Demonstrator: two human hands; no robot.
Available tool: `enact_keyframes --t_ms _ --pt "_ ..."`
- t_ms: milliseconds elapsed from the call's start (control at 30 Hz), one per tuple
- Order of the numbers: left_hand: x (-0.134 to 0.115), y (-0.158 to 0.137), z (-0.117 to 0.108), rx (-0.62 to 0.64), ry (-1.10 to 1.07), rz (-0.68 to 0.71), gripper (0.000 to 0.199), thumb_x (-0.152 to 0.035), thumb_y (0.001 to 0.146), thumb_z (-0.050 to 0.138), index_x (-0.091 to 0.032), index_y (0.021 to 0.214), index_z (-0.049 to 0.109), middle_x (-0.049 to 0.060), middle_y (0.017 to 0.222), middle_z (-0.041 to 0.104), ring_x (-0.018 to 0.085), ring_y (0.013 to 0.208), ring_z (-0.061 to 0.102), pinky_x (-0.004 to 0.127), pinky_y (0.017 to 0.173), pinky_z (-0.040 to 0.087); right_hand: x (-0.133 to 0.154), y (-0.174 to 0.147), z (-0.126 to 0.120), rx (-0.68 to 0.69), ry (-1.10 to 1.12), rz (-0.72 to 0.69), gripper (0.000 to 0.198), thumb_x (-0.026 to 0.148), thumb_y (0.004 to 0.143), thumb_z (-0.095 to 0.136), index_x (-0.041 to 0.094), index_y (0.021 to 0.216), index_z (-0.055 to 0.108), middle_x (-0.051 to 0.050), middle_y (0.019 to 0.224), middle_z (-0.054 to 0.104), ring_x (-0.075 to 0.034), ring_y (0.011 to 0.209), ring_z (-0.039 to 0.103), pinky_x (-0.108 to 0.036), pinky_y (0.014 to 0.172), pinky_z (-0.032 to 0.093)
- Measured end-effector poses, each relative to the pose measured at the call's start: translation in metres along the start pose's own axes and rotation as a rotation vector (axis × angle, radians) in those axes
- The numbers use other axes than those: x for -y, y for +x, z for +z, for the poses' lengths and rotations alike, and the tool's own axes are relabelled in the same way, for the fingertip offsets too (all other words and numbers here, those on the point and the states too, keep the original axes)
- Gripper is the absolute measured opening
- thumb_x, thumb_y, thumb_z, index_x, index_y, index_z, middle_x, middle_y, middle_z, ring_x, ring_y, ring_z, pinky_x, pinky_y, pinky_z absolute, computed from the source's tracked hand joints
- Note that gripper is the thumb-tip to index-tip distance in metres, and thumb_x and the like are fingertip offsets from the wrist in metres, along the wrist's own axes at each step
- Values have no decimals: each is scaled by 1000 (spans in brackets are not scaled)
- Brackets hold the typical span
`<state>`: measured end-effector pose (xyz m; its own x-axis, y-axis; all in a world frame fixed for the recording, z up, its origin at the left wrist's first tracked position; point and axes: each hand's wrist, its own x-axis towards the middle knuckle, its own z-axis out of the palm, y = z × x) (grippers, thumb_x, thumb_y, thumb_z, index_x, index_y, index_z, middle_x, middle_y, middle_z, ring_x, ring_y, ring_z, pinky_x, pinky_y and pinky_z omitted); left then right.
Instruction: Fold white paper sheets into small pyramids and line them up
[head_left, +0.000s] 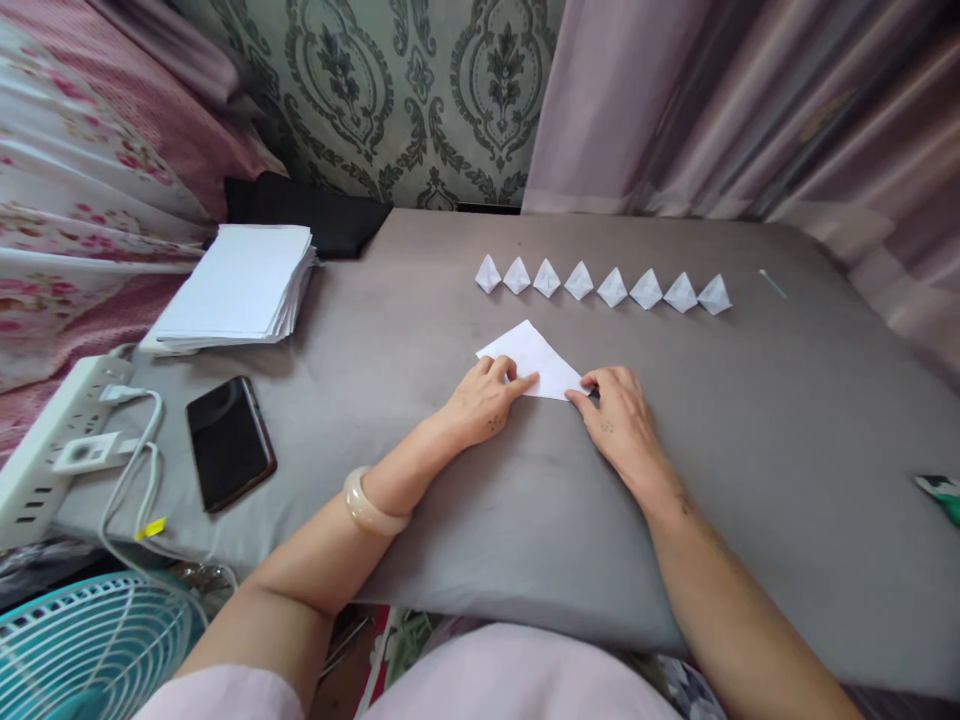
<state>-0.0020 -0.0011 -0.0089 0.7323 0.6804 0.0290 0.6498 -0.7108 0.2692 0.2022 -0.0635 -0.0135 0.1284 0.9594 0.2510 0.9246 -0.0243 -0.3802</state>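
A folded sheet of white paper lies flat on the grey cloth in front of me, with a point facing away. My left hand presses on its left side, fingers curled and thumb stretched across the paper. At the right corner, my right hand pinches the paper between thumb and fingers. Beyond it stands a row of several small folded white paper pieces, pointed at the top. The underside of the sheet is hidden.
At the left are a stack of white paper, a black phone and a white power strip with cables. A teal fan stands below the table edge. A thin stick lies at the right on the grey-covered table.
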Motion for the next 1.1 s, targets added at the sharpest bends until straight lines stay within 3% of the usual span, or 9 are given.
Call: enact_keyframes --t_ms 100,200,333,533,733,800,967,1100 --pt "0 0 0 4 -19 -11 55 -10 87 38 -27 138 48 12 119 49 23 98 44 40 94 39 24 -8 -2 -6 -31 -137 27 18 94 39 17 107 63 -14 110 60 -26 98 52 -41 88 43" --pt "0 0 0 2 -48 -52 52 -16 88 41 -31 138 49 11 118 49 25 101 43 43 93 39 52 -18 2 91 -1 -262 32 24 95 40 14 119 58 -15 115 59 -27 107 51 -40 93 44" --pt "4 1 0 14 -87 -103 51 -17 88 42 -34 135 52 11 117 48 26 102 42 43 91 38 68 -28 6 132 -75 -217 45 36 95 44 8 129 51 -18 120 57 -30 109 49 -42 91 44" --pt "8 2 3 -19 -131 -84 52 -13 88 40 -34 132 55 10 112 49 23 98 43 42 92 38 70 -32 4 170 -161 -224 44 39 94 45 10 127 54 -18 114 59 -31 101 51 -43 84 45" --pt "5 -1 0 -30 -147 -104 50 -13 87 40 -33 130 57 10 113 49 23 101 44 43 93 38 71 -34 3 82 -256 -178 43 41 96 38 10 117 59 -18 99 59 -30 90 51 -42 74 45" --pt "7 -1 -1 -92 -189 -163 45 -18 86 47 -30 128 58 10 117 48 24 104 45 44 95 37 70 -35 3 63 -266 -169 42 41 96 37 11 114 61 -18 97 59 -29 88 51 -42 71 45" --pt "20 4 -1 -322 -263 -476 41 -40 80 63 -18 115 62 13 116 49 28 111 44 45 99 37 70 -34 2 83 -251 -143 41 41 94 45 8 112 62 -19 99 58 -30 91 51 -42 72 46" --pt "26 12 -4 -379 -276 -588 22 -33 79 63 -16 93 63 11 102 56 25 102 50 43 95 40 70 -34 3 70 -226 -144 39 39 93 47 9 113 61 -19 102 58 -31 93 51 -42 73 48"
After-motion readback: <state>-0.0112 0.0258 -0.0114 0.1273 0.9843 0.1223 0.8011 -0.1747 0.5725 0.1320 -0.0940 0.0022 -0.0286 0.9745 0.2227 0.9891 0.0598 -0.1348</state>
